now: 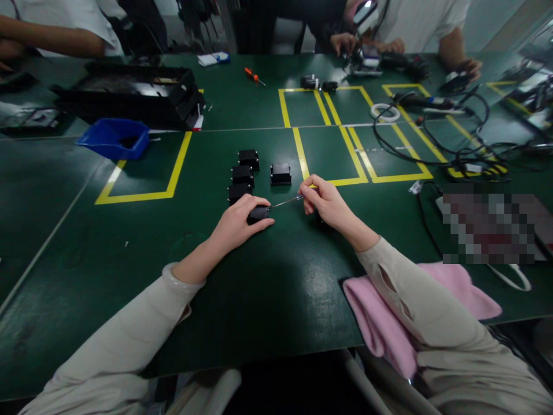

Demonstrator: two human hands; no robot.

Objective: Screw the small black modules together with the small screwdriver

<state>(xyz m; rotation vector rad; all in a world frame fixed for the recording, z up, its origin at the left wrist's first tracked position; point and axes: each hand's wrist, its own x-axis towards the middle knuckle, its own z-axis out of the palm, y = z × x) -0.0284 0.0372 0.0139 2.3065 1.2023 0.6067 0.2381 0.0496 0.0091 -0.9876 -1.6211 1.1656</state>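
Observation:
My left hand [237,223] grips a small black box [258,215] on the green table, thumb and fingers around its sides. My right hand [325,203] is closed around the handle of a screwdriver [285,202]. Its thin metal shaft points left, and the tip meets or nearly meets the right side of the held box. Behind my left hand, similar black boxes stand in a column: a near one [237,192], a middle one [242,175] and a far one [248,158]. Another black box [280,173] sits apart to their right. A dark object under my right hand is mostly hidden.
A blue bin [116,138] and black trays [129,95] stand at the left. Black cables [458,141] and a white tape roll [385,113] lie at the right. A pink cloth [380,323] lies under my right forearm. An orange screwdriver [254,75] lies further back, where people sit opposite.

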